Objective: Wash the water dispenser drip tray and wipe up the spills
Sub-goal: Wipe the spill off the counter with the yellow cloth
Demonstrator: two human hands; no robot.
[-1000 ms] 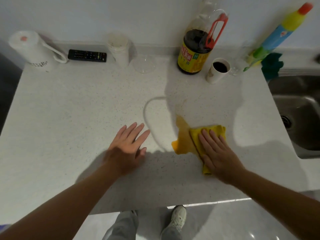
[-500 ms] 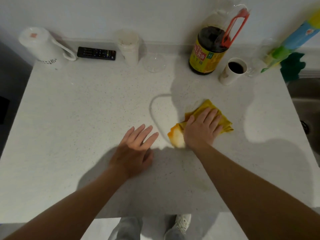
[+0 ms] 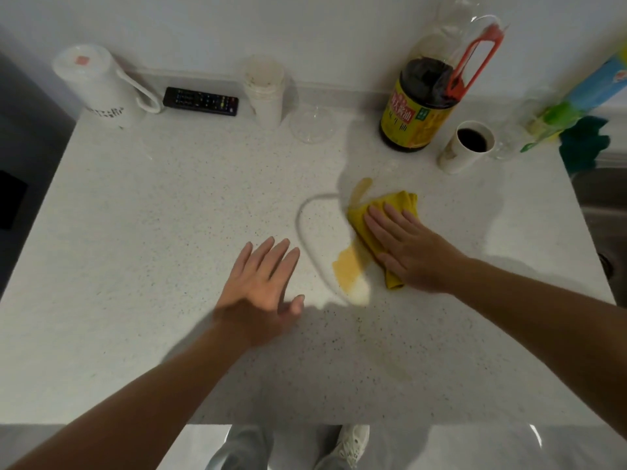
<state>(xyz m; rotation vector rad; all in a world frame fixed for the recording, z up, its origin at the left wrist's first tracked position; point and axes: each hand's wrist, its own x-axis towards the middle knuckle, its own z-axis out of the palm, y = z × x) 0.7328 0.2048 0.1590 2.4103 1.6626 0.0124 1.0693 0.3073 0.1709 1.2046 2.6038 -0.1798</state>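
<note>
A folded yellow cloth (image 3: 397, 204) lies on the speckled white countertop (image 3: 169, 215), right of centre. My right hand (image 3: 410, 249) presses flat on it with fingers spread, covering most of it. A yellowish wet smear (image 3: 349, 271) shows just left of the cloth, and a thin curved wet line (image 3: 305, 212) arcs beside it. My left hand (image 3: 261, 288) rests flat on the counter to the left, fingers apart, holding nothing. No drip tray is in view.
Along the back wall stand a white kettle (image 3: 98, 86), a black remote (image 3: 201, 101), a white cup (image 3: 264, 89), a clear glass lid (image 3: 314, 125), a dark sauce bottle (image 3: 420, 110) and a cup of dark liquid (image 3: 466, 147). A sink (image 3: 607, 215) lies right.
My right hand has slid the cloth back to the right and slightly toward me, leaving a yellowish smear at its left. My left hand has stayed flat in place.
</note>
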